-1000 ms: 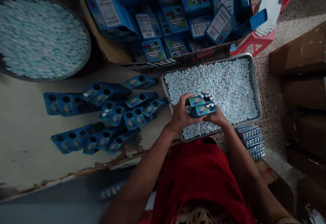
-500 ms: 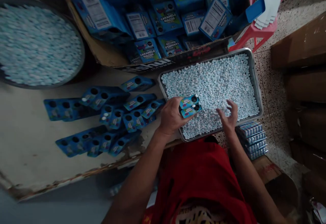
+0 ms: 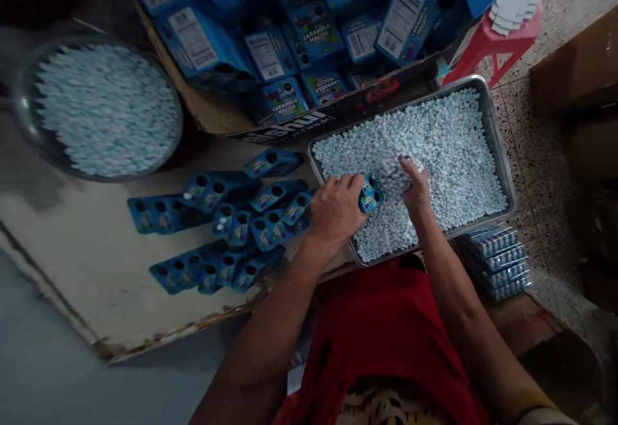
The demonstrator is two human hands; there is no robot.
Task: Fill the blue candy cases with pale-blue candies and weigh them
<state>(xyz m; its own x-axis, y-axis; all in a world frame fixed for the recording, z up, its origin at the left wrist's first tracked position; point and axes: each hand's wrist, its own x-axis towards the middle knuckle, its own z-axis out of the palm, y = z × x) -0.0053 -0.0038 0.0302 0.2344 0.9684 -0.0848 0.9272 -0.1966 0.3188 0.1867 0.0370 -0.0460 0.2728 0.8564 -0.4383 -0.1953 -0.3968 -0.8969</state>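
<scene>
My left hand (image 3: pixel 338 205) is wrapped round a pair of small blue candy boxes (image 3: pixel 371 198), their round holes facing up, over the left part of a metal tray (image 3: pixel 508 180). White and pale blue candies (image 3: pixel 454 154) fill that tray. Just right of the boxes, my right hand (image 3: pixel 416 185) is cupped round a handful of candies (image 3: pixel 393 170), which look smeared by motion; some of its fingers are hidden by them. Several more blue candy boxes (image 3: pixel 232 225) stand on the table to the left, holes upward, a few with candies showing at the top.
A large cardboard box (image 3: pixel 207 116) full of blue candy boxes stands behind the tray. At far left is a round basin (image 3: pixel 29 113) of candies. A red stool (image 3: pixel 516 38) carries white card sheets; wrapped packs (image 3: pixel 502 261) are stacked at right, near brown cartons (image 3: pixel 574 64).
My right hand has moved left and up from over the tray, and now has candies in it. My left hand has turned, tilting the two boxes towards it. The whole view has shifted slightly.
</scene>
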